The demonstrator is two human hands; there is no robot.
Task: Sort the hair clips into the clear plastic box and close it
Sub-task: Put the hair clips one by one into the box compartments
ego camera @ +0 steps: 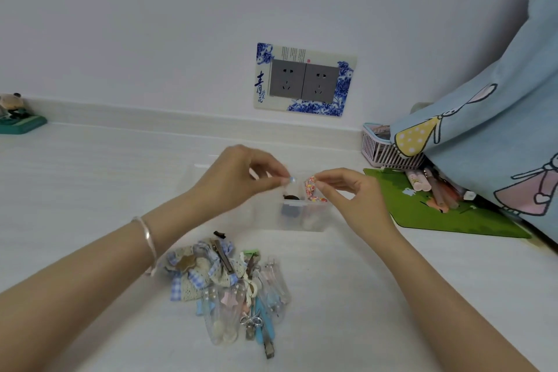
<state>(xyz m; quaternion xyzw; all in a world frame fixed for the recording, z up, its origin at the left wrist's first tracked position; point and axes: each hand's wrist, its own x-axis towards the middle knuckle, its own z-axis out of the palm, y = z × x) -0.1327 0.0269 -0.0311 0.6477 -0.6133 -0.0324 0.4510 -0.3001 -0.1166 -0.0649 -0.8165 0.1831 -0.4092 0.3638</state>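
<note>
Hair clips point(232, 290): a mixed pile lies on the white table point(90, 178), near the person and below the box; bows of checked cloth are on its left side, clear and pastel clips on its right; most of the sorting is not yet done, as I judge

Left hand point(238, 178): it hovers over the left part of the box; thumb and forefinger are pinched narrow on a very small pale blue piece point(291, 180) (too small to say if it is a clip or only a part); a thin bracelet point(148, 235) sits on the wrist

Clear plastic box point(305, 217): it stands open on the table, beyond the pile and directly under both hands; it has compartments, with some dark and pale items already inside; I cannot tell where the lid is

Right hand point(353, 193): fingers are closed on a flowered red clip point(312, 190), which hangs over the right part of the box; the clip is tilted, its lower end close to the compartment rim

Step in hand: I think it is the placing of these two pieces; it is good to lower each one well inside its own compartment before the fingers open; like pieces should go with like; no clip should stick above the rim, otherwise the lid may not close

Right edge: a green mat point(453, 217) with pens and a pink basket point(383, 154) are well apart from the box
</note>
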